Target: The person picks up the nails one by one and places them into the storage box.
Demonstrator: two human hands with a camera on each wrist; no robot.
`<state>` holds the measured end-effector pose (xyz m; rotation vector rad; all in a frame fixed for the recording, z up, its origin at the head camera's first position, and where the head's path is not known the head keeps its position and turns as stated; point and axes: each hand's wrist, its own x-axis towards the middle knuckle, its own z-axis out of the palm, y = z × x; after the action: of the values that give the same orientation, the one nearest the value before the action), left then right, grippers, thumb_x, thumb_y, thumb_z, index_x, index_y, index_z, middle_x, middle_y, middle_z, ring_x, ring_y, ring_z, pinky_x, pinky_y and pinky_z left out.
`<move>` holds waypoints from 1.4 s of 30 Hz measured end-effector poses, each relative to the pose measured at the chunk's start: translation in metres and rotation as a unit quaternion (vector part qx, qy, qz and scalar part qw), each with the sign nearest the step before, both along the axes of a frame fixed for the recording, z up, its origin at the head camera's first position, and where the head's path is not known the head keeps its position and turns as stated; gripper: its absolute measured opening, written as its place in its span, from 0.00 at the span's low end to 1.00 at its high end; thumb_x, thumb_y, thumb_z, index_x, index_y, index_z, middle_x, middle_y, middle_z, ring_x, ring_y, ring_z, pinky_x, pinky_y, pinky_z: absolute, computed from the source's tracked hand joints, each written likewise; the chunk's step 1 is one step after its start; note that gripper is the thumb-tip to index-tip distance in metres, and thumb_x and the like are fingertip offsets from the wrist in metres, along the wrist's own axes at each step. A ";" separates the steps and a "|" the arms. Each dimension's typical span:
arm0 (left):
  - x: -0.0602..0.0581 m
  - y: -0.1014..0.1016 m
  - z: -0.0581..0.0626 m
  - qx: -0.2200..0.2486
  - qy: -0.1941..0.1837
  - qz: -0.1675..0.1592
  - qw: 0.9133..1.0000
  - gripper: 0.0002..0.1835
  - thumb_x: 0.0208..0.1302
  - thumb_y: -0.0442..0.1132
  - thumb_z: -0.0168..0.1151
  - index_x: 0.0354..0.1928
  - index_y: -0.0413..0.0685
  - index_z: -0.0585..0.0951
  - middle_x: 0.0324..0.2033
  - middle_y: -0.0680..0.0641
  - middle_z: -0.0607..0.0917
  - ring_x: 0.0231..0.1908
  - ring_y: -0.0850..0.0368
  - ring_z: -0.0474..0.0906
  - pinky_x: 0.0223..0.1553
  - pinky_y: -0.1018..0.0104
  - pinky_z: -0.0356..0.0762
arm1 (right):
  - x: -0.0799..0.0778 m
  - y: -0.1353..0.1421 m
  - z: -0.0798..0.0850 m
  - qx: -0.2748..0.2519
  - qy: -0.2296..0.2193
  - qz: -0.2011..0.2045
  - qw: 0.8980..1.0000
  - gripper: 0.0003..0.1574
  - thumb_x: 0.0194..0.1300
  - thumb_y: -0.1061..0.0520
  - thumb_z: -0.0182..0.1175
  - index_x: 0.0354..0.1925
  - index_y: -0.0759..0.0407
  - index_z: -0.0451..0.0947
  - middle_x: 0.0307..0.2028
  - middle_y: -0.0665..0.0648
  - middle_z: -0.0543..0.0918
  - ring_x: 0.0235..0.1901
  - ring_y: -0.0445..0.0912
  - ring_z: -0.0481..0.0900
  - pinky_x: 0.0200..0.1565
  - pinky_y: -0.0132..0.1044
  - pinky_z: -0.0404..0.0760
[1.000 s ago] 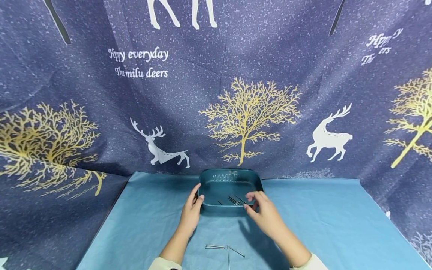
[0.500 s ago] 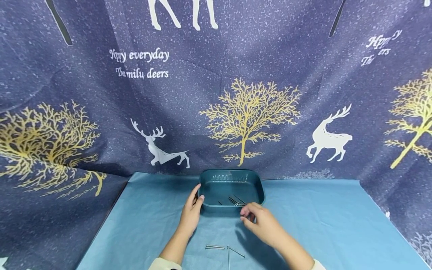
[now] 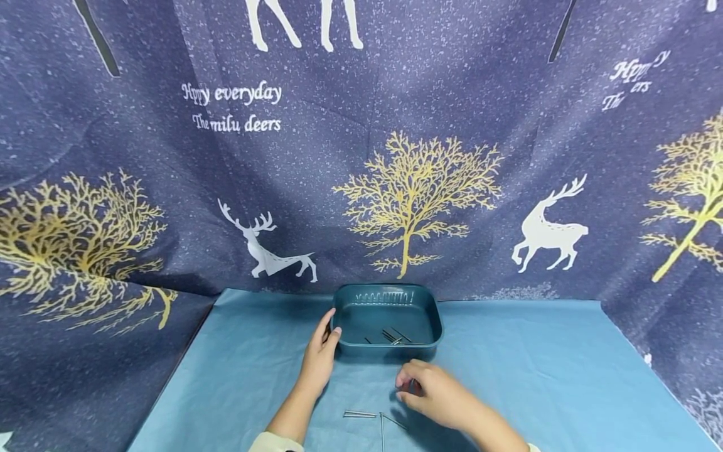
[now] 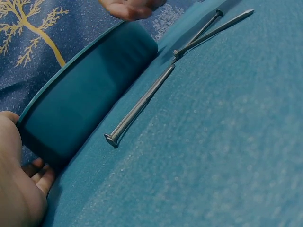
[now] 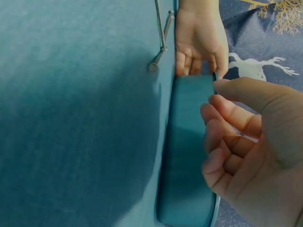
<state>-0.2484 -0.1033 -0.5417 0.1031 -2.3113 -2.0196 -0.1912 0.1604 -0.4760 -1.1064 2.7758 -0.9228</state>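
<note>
My left hand [image 3: 319,359] grips the left end of a teal plastic tray [image 3: 386,349], its thumb at the rim in the head view. Several metal nails [image 3: 395,338] lie inside, mostly towards the front. My right hand [image 3: 432,392] hovers in front of the tray, apart from it, fingers loosely curled. In the right wrist view the right hand [image 5: 253,142] shows nothing between thumb and fingers. On the blue cloth nearer me, two nails [image 3: 359,414] lie side by side. Beside them a slanted nail [image 3: 395,421] meets a lengthwise nail [image 3: 383,434], cut off by the frame.
Blue cloth [image 3: 519,376] covers the table around the tray. Directly behind the tray hangs a dark blue curtain [image 3: 469,251] with printed deer and yellow trees. Its left part [image 3: 113,364] hangs along the table's left edge.
My right hand has drawn back from over the tray's front rim towards me, over the cloth, baring a nail at the tray's front right. My left hand has stayed in place.
</note>
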 end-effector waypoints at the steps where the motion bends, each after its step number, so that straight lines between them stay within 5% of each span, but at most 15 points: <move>1: 0.000 0.000 0.000 0.000 0.001 0.000 1.000 0.27 0.80 0.49 0.49 0.76 0.72 0.62 0.80 0.43 0.53 0.78 0.38 0.53 0.73 0.37 0.60 | 0.001 0.000 -0.001 0.003 -0.002 0.002 1.000 0.06 0.64 0.54 0.69 0.36 0.49 0.80 0.31 0.42 0.77 0.29 0.30 0.70 0.32 0.24 0.73; 42: 0.002 0.002 0.003 0.010 0.005 0.001 1.000 0.27 0.80 0.46 0.50 0.77 0.68 0.62 0.80 0.41 0.53 0.78 0.37 0.52 0.73 0.37 0.59 | 0.007 -0.009 -0.018 0.071 -0.102 0.027 0.992 0.10 0.62 0.56 0.70 0.29 0.45 0.79 0.25 0.37 0.74 0.25 0.27 0.68 0.31 0.24 0.72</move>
<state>-0.2464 -0.1018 -0.5383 0.0961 -2.2854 -2.0386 -0.1840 0.1515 -0.4944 -0.9984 2.5877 -0.7713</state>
